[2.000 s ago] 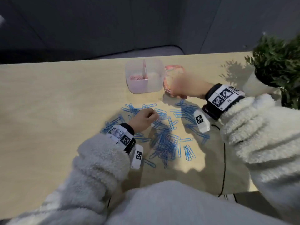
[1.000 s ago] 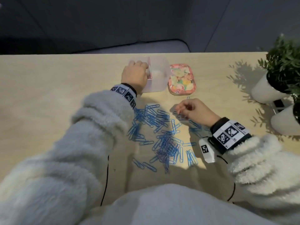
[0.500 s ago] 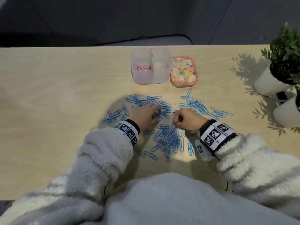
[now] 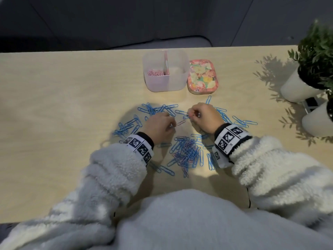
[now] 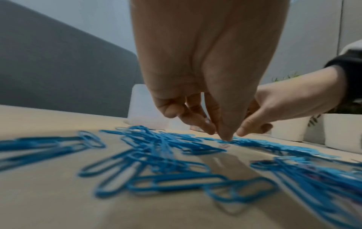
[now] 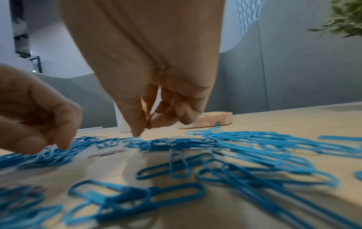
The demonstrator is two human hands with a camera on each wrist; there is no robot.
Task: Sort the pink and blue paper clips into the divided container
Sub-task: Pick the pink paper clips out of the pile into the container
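The clear divided container stands at the back of the table, with pink paper clips in its left compartment. Blue paper clips lie scattered and piled on the table, with a few pink ones mixed in. One pink paper clip lies flat between my hands. My left hand hovers with bent fingers, and its thumb tip touches the table at that clip's end without holding anything. My right hand has thumb and forefinger pinched together on a paper clip; its colour is unclear.
A flowery lid lies right of the container. Two white pots with green plants stand at the right edge of the table. A cable hangs off the front edge.
My left hand came back from the container to the clips. My right hand moved from the right-hand clips toward the middle, and both hands now meet around one pink clip.
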